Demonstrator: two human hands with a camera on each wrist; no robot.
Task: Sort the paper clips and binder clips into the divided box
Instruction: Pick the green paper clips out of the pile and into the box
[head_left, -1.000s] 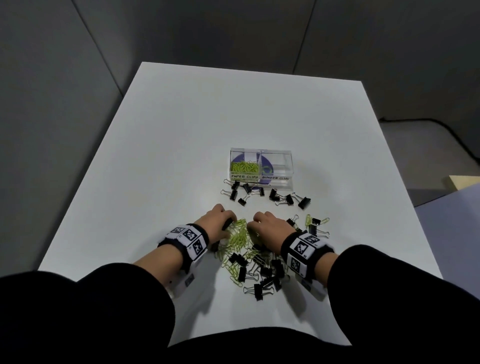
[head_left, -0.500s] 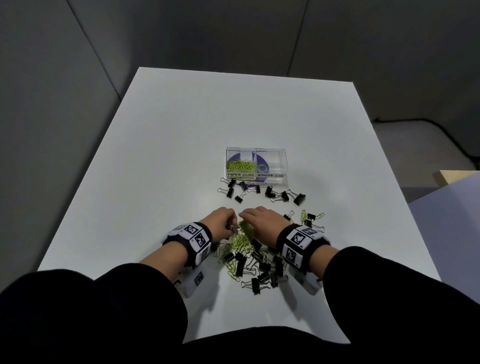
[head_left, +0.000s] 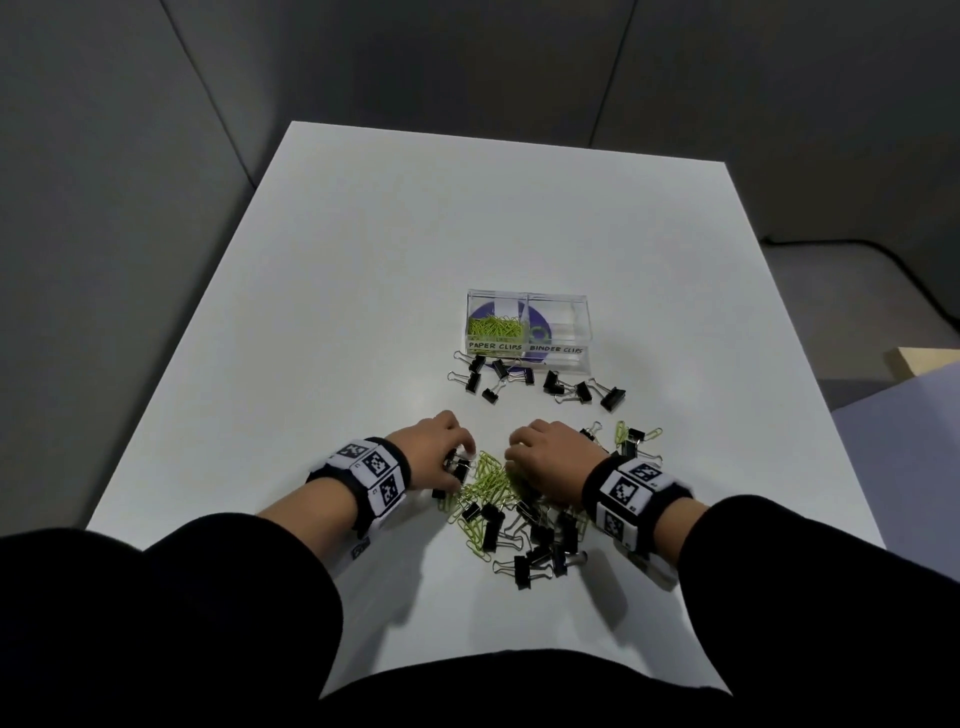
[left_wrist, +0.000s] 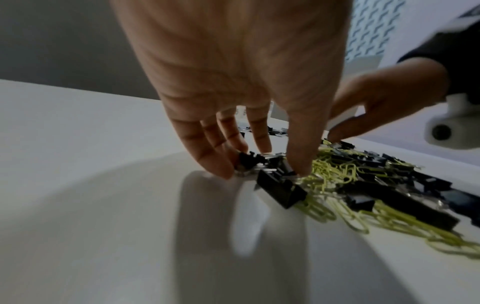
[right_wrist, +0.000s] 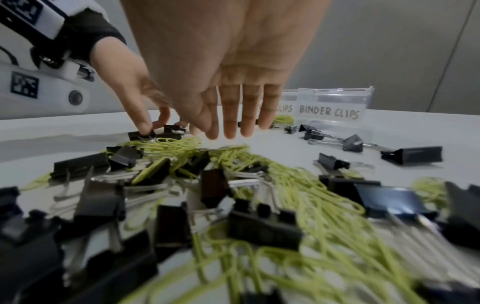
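My left hand (head_left: 453, 460) pinches a few black binder clips (left_wrist: 270, 170) between thumb and fingers at the left edge of a mixed pile. The pile holds green paper clips (head_left: 488, 480) and more black binder clips (head_left: 540, 540). My right hand (head_left: 517, 452) hovers at the pile's far side with straight fingers (right_wrist: 231, 123) and holds nothing. Behind it stands the clear divided box (head_left: 571, 358). Its left part, labelled PAPER CLIPS, holds green clips (head_left: 493, 327). The right part, labelled BINDER CLIPS (right_wrist: 330, 112), looks empty.
A row of loose binder clips (head_left: 540, 382) lies just in front of the box. A few clips (head_left: 631, 439) lie right of my right hand. The white table (head_left: 467, 218) stretches far beyond the box. A beige block (head_left: 924, 361) sits off the right edge.
Half a second ago both hands met over the pile. They have drawn apart, and the left hand now pinches binder clips at the pile's left edge.
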